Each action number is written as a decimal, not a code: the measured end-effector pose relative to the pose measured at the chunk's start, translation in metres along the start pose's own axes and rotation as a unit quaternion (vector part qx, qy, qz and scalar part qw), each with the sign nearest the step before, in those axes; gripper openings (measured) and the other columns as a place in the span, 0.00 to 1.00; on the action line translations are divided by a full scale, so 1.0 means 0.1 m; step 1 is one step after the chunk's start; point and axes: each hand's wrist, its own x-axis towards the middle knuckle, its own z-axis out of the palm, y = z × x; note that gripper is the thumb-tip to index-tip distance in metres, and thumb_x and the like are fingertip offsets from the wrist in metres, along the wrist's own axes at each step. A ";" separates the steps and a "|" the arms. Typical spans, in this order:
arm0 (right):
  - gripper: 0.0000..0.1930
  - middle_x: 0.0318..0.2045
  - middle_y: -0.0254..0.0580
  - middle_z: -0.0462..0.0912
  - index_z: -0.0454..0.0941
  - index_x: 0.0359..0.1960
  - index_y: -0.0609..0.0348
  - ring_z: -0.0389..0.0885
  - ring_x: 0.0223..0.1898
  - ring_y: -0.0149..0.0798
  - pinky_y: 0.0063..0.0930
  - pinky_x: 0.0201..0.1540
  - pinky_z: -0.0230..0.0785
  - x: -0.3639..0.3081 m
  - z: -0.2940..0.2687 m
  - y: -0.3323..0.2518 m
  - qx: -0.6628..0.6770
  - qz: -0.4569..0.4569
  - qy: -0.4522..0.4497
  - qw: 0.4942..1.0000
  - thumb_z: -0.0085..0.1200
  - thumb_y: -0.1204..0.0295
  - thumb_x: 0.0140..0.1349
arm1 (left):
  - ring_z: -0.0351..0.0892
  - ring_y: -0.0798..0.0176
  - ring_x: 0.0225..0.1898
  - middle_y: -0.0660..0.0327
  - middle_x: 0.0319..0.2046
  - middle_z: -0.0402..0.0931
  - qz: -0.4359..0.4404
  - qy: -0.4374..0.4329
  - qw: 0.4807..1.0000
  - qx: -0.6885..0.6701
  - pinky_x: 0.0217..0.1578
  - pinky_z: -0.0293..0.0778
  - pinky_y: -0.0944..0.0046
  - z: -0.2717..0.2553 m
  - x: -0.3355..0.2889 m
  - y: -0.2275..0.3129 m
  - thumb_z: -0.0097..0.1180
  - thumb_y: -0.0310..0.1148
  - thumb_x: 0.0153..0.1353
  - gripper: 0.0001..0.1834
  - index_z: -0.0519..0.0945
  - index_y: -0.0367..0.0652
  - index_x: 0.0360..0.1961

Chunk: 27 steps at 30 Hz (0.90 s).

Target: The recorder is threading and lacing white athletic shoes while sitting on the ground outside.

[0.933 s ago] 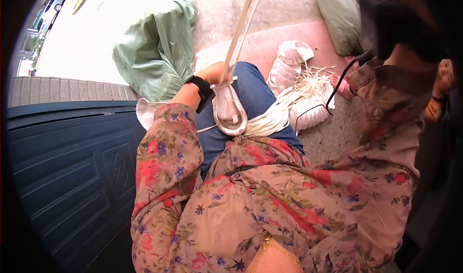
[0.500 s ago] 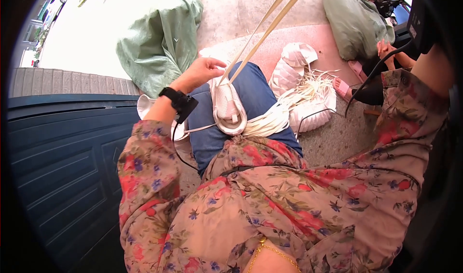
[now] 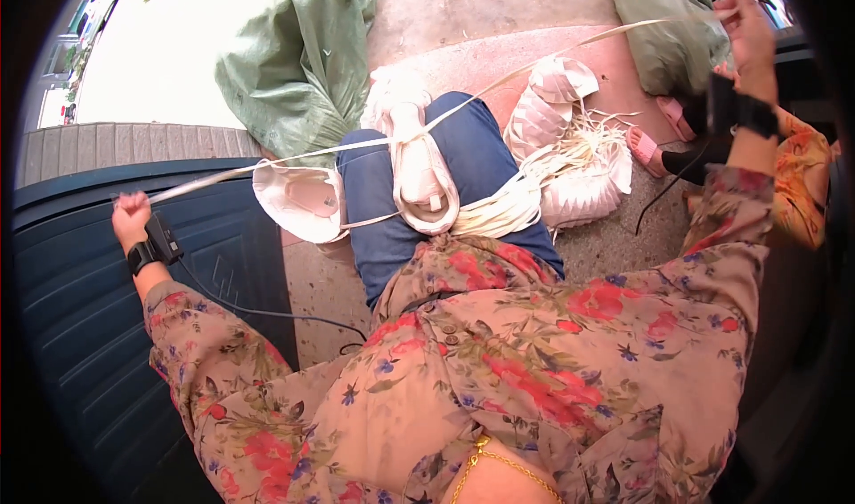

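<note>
A white shoe (image 3: 422,183) lies on my lap, its heel end toward me. Cream lace (image 3: 214,178) runs out from its front in two stretched lengths, one to each side. My left hand (image 3: 132,215), far out to the left, is closed round one length. Raised at the far right, my right hand (image 3: 746,28) has its fingers closed on the other; its fingertips are somewhat blurred. A bundle of loose cream laces (image 3: 499,222) rests across my right thigh. Beside my left knee hangs another white shoe (image 3: 301,203).
More white shoes (image 3: 583,199) lie to the right under spread laces. Green sacks (image 3: 298,68) stand ahead, one left and one right. A dark blue panelled surface (image 3: 151,326) is at my left. Another person's feet in pink sandals (image 3: 643,146) are at right. Cables trail from both wrists.
My hands have spread wide apart, left hand out to the left and right hand into view at the upper right. The lace lengths, upright before, now stretch sideways.
</note>
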 end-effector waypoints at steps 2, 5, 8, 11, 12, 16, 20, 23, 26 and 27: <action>0.13 0.26 0.28 0.74 0.73 0.46 0.57 0.70 0.29 0.23 0.15 0.35 0.61 -0.42 0.24 0.52 -0.174 0.015 -0.135 0.975 0.48 0.70 0.60 | 0.50 0.69 0.12 0.67 0.11 0.51 -0.039 0.129 0.990 0.048 0.19 0.52 0.67 -0.18 0.04 -0.19 0.40 0.29 0.61 0.16 0.58 0.47 0.15; 0.10 0.24 0.29 0.75 0.76 0.40 0.62 0.70 0.26 0.26 0.18 0.32 0.65 -1.53 1.00 0.96 -0.220 0.048 -0.376 0.899 0.48 0.76 0.56 | 0.52 0.72 0.13 0.70 0.10 0.52 -0.207 0.044 0.970 0.121 0.17 0.53 0.68 0.84 -0.52 -1.30 0.42 0.31 0.61 0.15 0.60 0.50 0.16; 0.07 0.29 0.43 0.80 0.78 0.34 0.60 0.77 0.31 0.32 0.24 0.37 0.68 -2.48 1.58 1.19 -0.264 0.093 -0.543 0.791 0.50 0.76 0.55 | 0.53 0.77 0.13 0.74 0.12 0.54 -0.317 -0.086 0.933 0.144 0.17 0.54 0.74 1.51 -1.21 -2.02 0.44 0.38 0.63 0.11 0.70 0.42 0.33; 0.05 0.28 0.42 0.76 0.78 0.28 0.58 0.73 0.34 0.44 0.33 0.39 0.64 -2.91 1.75 1.51 -0.303 -0.087 -0.518 0.795 0.51 0.71 0.54 | 0.52 0.77 0.13 0.74 0.13 0.54 -0.374 -0.204 0.874 0.236 0.16 0.54 0.74 2.08 -1.95 -2.56 0.47 0.42 0.60 0.13 0.72 0.42 0.34; 0.05 0.27 0.42 0.76 0.78 0.27 0.57 0.72 0.34 0.45 0.34 0.38 0.64 -2.98 1.82 1.53 -0.338 -0.107 -0.483 0.801 0.51 0.71 0.54 | 0.54 0.77 0.14 0.73 0.13 0.57 -0.345 -0.238 0.864 0.279 0.17 0.56 0.73 2.18 -2.15 -2.67 0.49 0.41 0.60 0.13 0.74 0.41 0.32; 0.07 0.26 0.38 0.74 0.78 0.24 0.51 0.71 0.34 0.44 0.39 0.36 0.61 -3.14 1.93 1.61 -0.438 -0.125 -0.381 0.804 0.48 0.69 0.54 | 0.64 0.75 0.15 0.68 0.15 0.68 -0.160 -0.366 0.800 0.448 0.18 0.62 0.73 2.34 -2.47 -3.02 0.51 0.36 0.57 0.12 0.76 0.36 0.30; 0.06 0.25 0.39 0.73 0.78 0.23 0.53 0.70 0.34 0.44 0.38 0.36 0.61 -3.18 1.99 1.66 -0.469 -0.116 -0.355 0.800 0.49 0.69 0.53 | 0.70 0.73 0.18 0.63 0.16 0.74 -0.154 -0.338 0.799 0.472 0.21 0.66 0.71 2.39 -2.52 -3.06 0.52 0.35 0.56 0.12 0.77 0.34 0.28; 0.07 0.25 0.38 0.73 0.78 0.23 0.52 0.70 0.35 0.43 0.39 0.36 0.60 -3.19 2.05 1.65 -0.486 -0.121 -0.367 0.784 0.48 0.68 0.53 | 0.73 0.70 0.19 0.61 0.16 0.75 -0.137 -0.319 0.793 0.501 0.23 0.68 0.69 2.38 -2.55 -3.07 0.52 0.34 0.55 0.11 0.78 0.34 0.28; 0.08 0.26 0.37 0.73 0.78 0.22 0.51 0.70 0.35 0.42 0.40 0.37 0.59 -3.16 2.06 1.67 -0.485 -0.114 -0.399 0.770 0.47 0.69 0.53 | 0.75 0.66 0.20 0.58 0.17 0.76 -0.056 -0.331 0.795 0.505 0.25 0.70 0.67 2.29 -2.55 -3.14 0.51 0.32 0.54 0.10 0.77 0.34 0.28; 0.07 0.26 0.37 0.74 0.78 0.23 0.51 0.70 0.36 0.43 0.41 0.38 0.58 -3.15 2.07 1.67 -0.484 -0.109 -0.424 0.758 0.46 0.70 0.53 | 0.75 0.66 0.20 0.58 0.17 0.76 -0.056 -0.329 0.796 0.505 0.25 0.70 0.67 2.27 -2.55 -3.16 0.51 0.32 0.54 0.10 0.77 0.34 0.28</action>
